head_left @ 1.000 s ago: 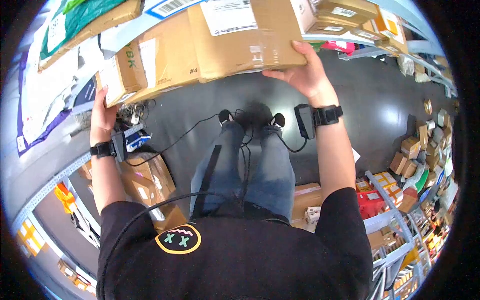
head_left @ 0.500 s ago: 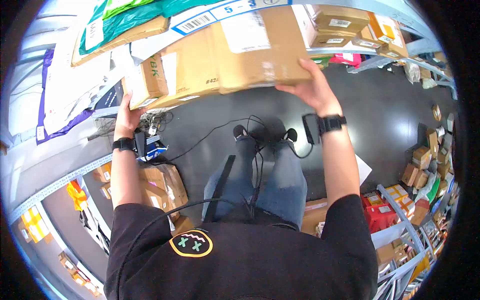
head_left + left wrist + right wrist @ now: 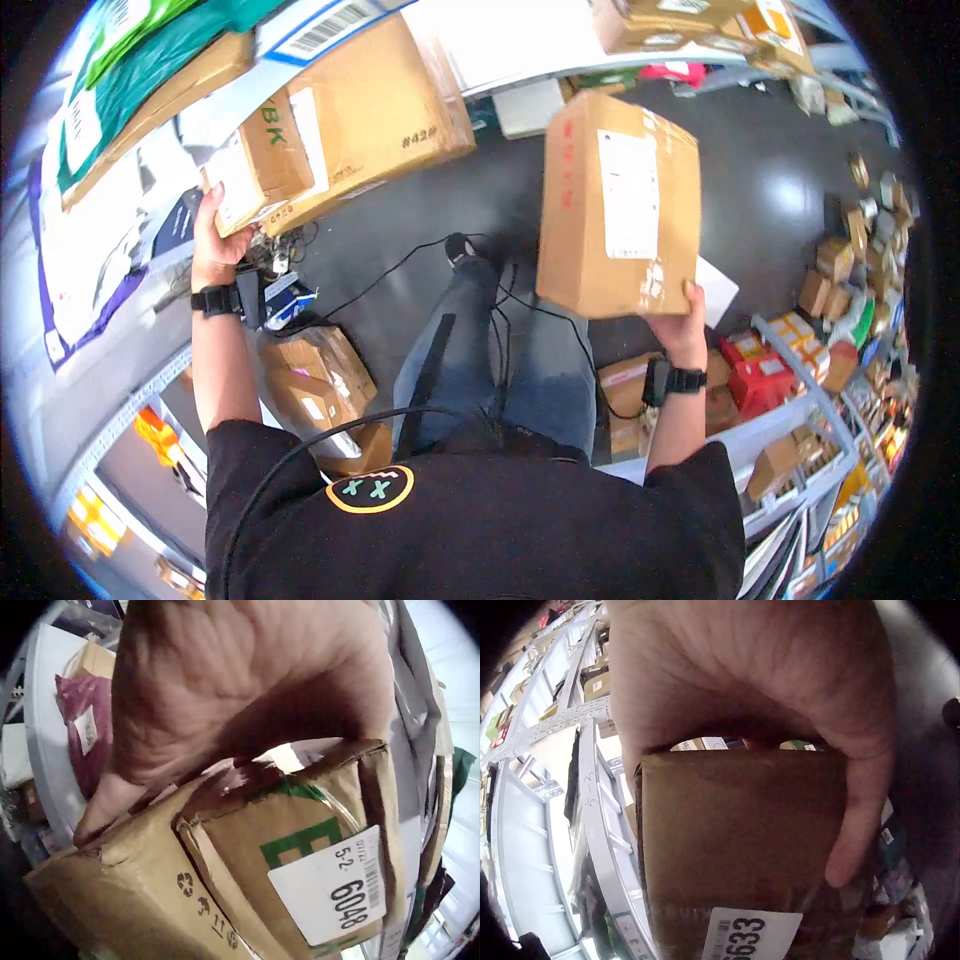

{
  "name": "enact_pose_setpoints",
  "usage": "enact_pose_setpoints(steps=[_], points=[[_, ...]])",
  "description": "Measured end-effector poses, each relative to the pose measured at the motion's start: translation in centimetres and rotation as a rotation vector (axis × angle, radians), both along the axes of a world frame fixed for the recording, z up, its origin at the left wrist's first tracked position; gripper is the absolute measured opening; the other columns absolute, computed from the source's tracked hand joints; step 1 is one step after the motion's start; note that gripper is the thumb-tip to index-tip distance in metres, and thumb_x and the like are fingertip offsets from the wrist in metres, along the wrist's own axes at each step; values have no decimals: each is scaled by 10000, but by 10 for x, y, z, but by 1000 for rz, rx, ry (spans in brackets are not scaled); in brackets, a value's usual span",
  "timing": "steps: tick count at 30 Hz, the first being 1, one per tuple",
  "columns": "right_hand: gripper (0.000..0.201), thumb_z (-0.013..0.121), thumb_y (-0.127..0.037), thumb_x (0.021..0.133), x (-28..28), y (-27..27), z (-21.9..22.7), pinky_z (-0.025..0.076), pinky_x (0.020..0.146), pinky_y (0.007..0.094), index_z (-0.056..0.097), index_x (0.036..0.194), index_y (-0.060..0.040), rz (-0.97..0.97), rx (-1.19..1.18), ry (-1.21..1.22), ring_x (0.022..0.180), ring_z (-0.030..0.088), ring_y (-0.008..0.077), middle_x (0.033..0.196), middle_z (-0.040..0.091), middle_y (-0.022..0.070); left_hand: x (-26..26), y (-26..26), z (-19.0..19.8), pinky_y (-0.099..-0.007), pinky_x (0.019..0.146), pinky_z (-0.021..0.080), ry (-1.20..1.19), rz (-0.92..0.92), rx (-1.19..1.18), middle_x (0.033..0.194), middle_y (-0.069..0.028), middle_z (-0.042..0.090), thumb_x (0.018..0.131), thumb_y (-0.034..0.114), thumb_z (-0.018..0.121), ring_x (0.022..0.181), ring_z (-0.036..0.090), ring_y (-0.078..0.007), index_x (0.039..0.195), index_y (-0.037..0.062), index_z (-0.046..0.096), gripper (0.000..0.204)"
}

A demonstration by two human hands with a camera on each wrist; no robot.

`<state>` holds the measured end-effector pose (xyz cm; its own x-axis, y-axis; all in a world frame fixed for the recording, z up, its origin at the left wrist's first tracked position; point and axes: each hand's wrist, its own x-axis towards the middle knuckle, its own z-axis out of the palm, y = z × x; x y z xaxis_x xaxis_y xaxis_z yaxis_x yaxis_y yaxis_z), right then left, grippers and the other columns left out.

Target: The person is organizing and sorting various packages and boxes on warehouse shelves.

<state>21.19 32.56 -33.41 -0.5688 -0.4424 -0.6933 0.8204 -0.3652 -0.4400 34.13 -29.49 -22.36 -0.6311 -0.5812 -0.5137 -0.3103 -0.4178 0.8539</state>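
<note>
My right hand (image 3: 684,332) grips one end of a taped cardboard box (image 3: 590,235), held out over the floor away from the shelf. That box has a white label on its broad face and red print along one side. In the right wrist view a thumb lies along its side, and a sticker (image 3: 751,935) ends in 633. My left hand (image 3: 220,240) spans the ends of two other boxes at the shelf edge: a small carton (image 3: 247,832) with green letters and a 6048 sticker, and a larger carton (image 3: 375,110) against it. Some fingertips are hidden behind the cartons.
A green plastic parcel (image 3: 150,90) lies on the shelf at the upper left. More boxes (image 3: 675,25) sit on the shelf at the upper right. Cables (image 3: 375,275) trail across the dark floor. Cartons (image 3: 315,375) stand low on the left, and piled parcels (image 3: 840,265) line the right.
The right hand has drawn its box off the shelf, back toward the body and to the right, turning it. The left hand keeps its hold on the other cartons.
</note>
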Motion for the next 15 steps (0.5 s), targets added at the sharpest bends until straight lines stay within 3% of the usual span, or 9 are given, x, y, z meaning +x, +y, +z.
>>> enact_pose_setpoints(steps=[1, 6, 11, 15], points=[[720, 594, -465, 826, -3, -8, 5, 443, 966, 515, 385, 1404, -89, 6, -12, -2, 1220, 507, 297, 1364, 496, 118, -11, 8, 1, -404, 871, 488, -36, 59, 8, 1193, -65, 624, 845, 357, 665, 1088, 604, -245, 1276, 80, 514, 535], [630, 589, -494, 841, -41, -41, 38, 463, 930, 538, 423, 1349, -160, -13, 170, -136, 1188, 506, 318, 1326, 497, 110, -67, 26, -5, -433, 871, 498, 17, -62, 49, 1179, -80, 622, 885, 358, 623, 1065, 610, -261, 1202, 83, 541, 427], [637, 553, -544, 842, -54, -28, 23, 443, 920, 532, 413, 1347, -182, -21, 122, -234, 1205, 474, 317, 1342, 470, 91, -110, 54, -1, -430, 874, 492, 26, -156, 119, 1209, -102, 611, 904, 355, 602, 1075, 603, -276, 1250, 68, 525, 456], [635, 550, -542, 845, -54, -15, 20, 426, 922, 543, 412, 1352, -185, -69, 140, -271, 1206, 472, 306, 1348, 472, 82, -135, 73, 0, -435, 959, 476, -46, -37, 86, 1243, -174, 583, 919, 393, 567, 1105, 585, -320, 1303, -1, 487, 556]])
